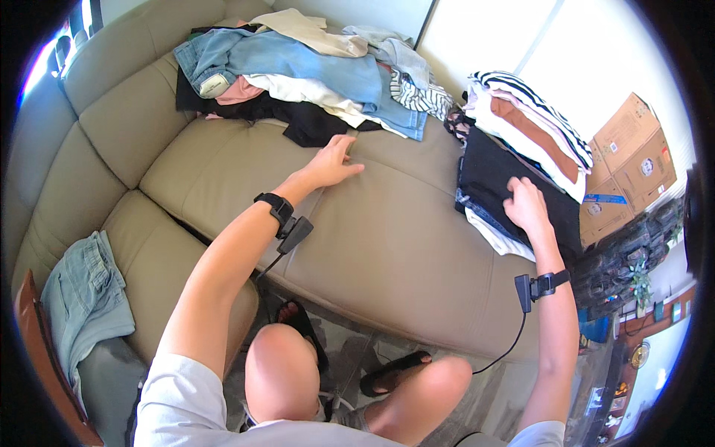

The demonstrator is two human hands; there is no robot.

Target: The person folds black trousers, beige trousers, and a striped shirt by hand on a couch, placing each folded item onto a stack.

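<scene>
My left hand [335, 162], fingers apart and holding nothing, hovers over the seat of a tan leather sofa [391, 234], just in front of a heap of loose clothes. In that heap lie blue denim jeans [313, 61], a cream garment [307, 31], a white garment [307, 92], a black garment [313, 120] and a striped black-and-white garment [419, 95]. At the right, my right hand [528, 204] rests on or just above folded black cloth [491, 162], its fingers curled; whether they grip it is unclear. Behind are folded striped, brown and white garments [536, 134].
Light blue denim [89, 296] hangs over the sofa's left end. Cardboard boxes [631, 156] stand beyond the folded clothes at the right, near a dark rocky ornament [620, 268] and a plant [639, 285]. Wrist straps with cables are on both arms.
</scene>
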